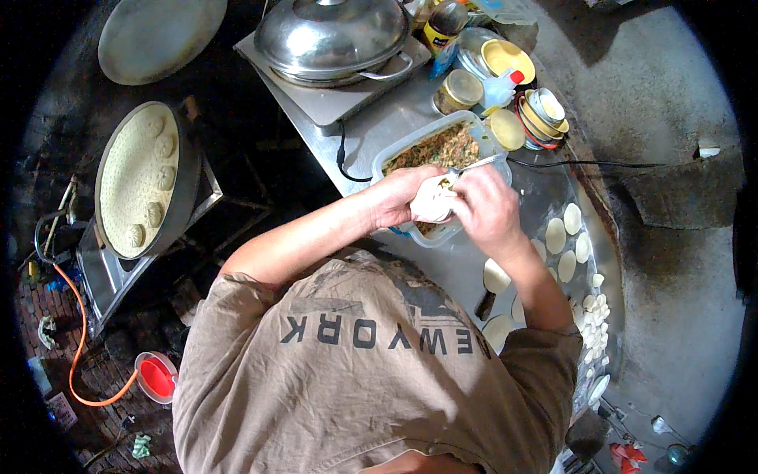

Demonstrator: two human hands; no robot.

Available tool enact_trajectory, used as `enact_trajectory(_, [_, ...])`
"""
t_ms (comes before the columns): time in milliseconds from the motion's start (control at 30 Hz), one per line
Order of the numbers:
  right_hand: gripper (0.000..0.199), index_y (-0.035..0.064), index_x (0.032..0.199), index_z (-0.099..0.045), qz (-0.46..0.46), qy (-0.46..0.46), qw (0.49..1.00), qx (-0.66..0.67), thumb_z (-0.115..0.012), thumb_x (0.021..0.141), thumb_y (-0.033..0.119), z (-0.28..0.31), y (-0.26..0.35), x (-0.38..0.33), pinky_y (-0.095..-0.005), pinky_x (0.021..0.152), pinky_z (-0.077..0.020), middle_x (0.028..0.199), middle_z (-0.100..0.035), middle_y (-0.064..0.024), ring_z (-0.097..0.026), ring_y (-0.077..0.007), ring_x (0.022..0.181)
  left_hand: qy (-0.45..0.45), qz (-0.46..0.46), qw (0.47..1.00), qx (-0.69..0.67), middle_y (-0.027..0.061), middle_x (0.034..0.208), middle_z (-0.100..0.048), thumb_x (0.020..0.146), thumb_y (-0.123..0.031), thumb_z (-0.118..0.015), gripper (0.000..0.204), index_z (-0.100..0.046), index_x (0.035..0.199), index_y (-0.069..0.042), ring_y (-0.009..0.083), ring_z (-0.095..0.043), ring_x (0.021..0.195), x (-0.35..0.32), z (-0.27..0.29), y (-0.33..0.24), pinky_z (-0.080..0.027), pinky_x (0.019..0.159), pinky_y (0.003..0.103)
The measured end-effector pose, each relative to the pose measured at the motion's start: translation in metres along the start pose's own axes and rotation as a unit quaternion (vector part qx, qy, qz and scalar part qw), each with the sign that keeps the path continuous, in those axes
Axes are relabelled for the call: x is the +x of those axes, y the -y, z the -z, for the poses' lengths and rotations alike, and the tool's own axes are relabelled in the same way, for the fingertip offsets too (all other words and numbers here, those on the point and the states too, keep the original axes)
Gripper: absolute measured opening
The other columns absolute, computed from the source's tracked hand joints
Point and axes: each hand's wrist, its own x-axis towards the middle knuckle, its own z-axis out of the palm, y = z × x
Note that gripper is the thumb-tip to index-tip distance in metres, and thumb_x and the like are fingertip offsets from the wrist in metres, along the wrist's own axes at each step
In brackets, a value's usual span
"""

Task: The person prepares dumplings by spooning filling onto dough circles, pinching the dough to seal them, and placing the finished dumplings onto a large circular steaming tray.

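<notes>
A pleated piece of dough (432, 201) is held above the near part of the plastic tub (418, 129); the left hand (399, 195) grasps it from the left, its palm beneath; the right hand (491, 197) is curled with its thumb at the dough's right edge, and a metal utensil (478, 163) crosses by its fingers; I cannot tell which of the two the right hand grips; chopped filling (442, 148) lies inside the tub; just beyond the tub stand a lidded jar (458, 90) and stacked bowls (543, 120); to the tub's right and nearer the person lie flat dough rounds (555, 235) and small dough lumps (596, 320); beyond it to the left is a domed pan (328, 39); well left of it, a round steamer (126, 189) bears pleated buns (163, 145).
</notes>
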Motion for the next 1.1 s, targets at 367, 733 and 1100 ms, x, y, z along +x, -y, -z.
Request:
enact_trajectory(367, [0.014, 0.0020, 0.082, -0.056, 0.032, 0.099, 0.991, 0.088, -0.064, 0.074, 0.009, 0.010, -0.009, 0.007, -0.0395, 0.066, -0.0452, 0.078, -0.053, -0.0114, -0.054, -0.0304, 0.076, 0.137, 0.109, 0.973, 0.148, 0.0124, 0.088, -0.066, 0.094, -0.048, -0.039, 0.050, -0.058, 0.101, -0.002, 0.0263, -0.066, 0.083, 0.011, 0.006, -0.015, -0.056, 0.070, 0.041])
enact_trajectory(733, [0.013, 0.0015, 0.082, -0.058, -0.136, 0.027, 0.984, 0.109, -0.067, 0.077, 0.008, -0.015, -0.004, -0.009, -0.0382, 0.062, -0.0462, 0.077, -0.054, -0.0130, -0.056, -0.0285, 0.072, -0.023, -0.233, 0.971, -0.034, 0.0062, 0.101, -0.060, 0.099, -0.031, -0.037, 0.031, -0.055, 0.110, -0.007, 0.0151, -0.058, 0.093, -0.003, -0.004, 0.029, -0.048, 0.081, 0.031])
enact_trajectory(1100, [0.018, 0.0030, 0.088, -0.056, 0.120, 0.116, 0.985, -0.037, -0.064, 0.074, 0.011, 0.006, -0.020, 0.014, -0.0385, 0.071, -0.0445, 0.085, -0.053, -0.0090, -0.053, -0.0266, 0.082, 0.027, -0.226, 0.937, 0.266, 0.0055, 0.102, -0.060, 0.099, -0.040, -0.036, 0.044, -0.053, 0.114, -0.002, 0.0113, -0.056, 0.093, -0.014, 0.001, -0.001, -0.046, 0.083, 0.027])
